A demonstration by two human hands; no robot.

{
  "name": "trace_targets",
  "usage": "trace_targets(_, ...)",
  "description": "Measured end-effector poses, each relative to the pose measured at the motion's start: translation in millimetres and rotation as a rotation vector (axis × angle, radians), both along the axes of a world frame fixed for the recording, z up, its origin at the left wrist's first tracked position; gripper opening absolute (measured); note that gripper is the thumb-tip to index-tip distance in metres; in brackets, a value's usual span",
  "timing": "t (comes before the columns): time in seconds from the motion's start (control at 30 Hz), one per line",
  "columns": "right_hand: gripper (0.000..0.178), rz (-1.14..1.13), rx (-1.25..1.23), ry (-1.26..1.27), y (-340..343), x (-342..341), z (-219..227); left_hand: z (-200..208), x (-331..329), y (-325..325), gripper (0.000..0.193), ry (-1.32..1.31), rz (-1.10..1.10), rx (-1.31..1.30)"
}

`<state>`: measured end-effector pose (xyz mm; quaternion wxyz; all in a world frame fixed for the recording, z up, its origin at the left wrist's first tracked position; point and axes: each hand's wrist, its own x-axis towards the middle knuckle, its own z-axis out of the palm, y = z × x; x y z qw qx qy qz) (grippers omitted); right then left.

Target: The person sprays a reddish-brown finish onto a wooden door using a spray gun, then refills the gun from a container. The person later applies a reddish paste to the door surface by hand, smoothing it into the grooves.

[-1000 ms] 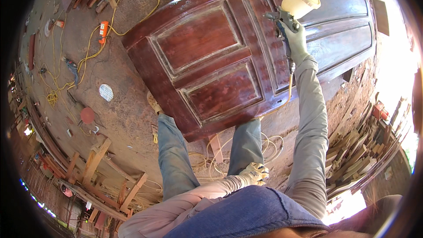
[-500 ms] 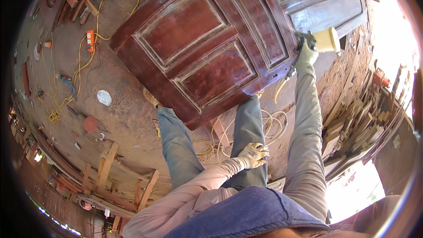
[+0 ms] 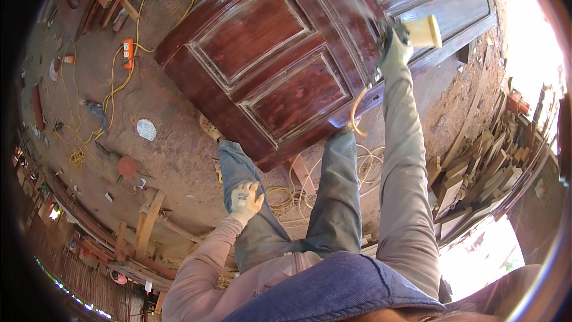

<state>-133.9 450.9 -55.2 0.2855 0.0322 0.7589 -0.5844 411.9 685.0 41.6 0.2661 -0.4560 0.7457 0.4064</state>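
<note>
My right hand (image 3: 395, 52), in a stained glove, grips a spray gun with a cream-yellow cup (image 3: 424, 31) lying on its side. A pale mist shows over the door near the gun's front. The large reddish-brown panelled wooden door (image 3: 310, 45) lies in front of me, glossy and bluish with glare toward the far right. From beneath my right hand a yellowish hose (image 3: 356, 109) curves down. My left hand (image 3: 246, 200), gloved, lies on my left thigh with its fingers stretched out and nothing in it.
Loose hose coils (image 3: 283, 198) lie on the floor by my feet. At left are an orange power strip (image 3: 128, 53), yellow cord (image 3: 111, 92) and a blue power tool (image 3: 95, 112). Scrap wood (image 3: 482, 173) is heaped at right; a wooden frame (image 3: 146, 226) stands lower left.
My right hand has moved left and farther over the door with the spray gun; mist now shows. My left hand has shifted from the right thigh to the left thigh.
</note>
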Motion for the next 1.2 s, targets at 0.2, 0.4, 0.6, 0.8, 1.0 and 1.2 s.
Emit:
trace_targets(0.2, 0.022, 0.05, -0.404, -0.119, -41, -13, -11, 0, -1, 19, 0.045, -0.044, -0.087, 0.034)
trace_targets(0.4, 0.019, -0.021, 0.061, -0.104, 75, 9, 21, -23, 0, 21, 0.047, -0.038, 0.067, 0.073)
trace_targets(0.6, 0.017, 0.083, 0.563, 0.127, 216, 1, 15, -8, 33, 9, 0.041, 0.129, 0.069, 0.081)
trace_targets(0.8, 0.027, 0.241, 0.428, 0.362, 176, 13, -40, -12, 29, 4, 0.036, 0.077, 0.151, -0.018)
trace_targets(1.0, 0.015, 0.116, -0.182, -0.025, -33, 116, 23, -16, 41, 3, 0.036, 0.043, 0.168, -0.049)
trace_targets(1.2, 0.022, 0.094, -0.197, -0.197, -38, 161, 29, -17, 51, -2, 0.036, 0.022, 0.177, -0.064)
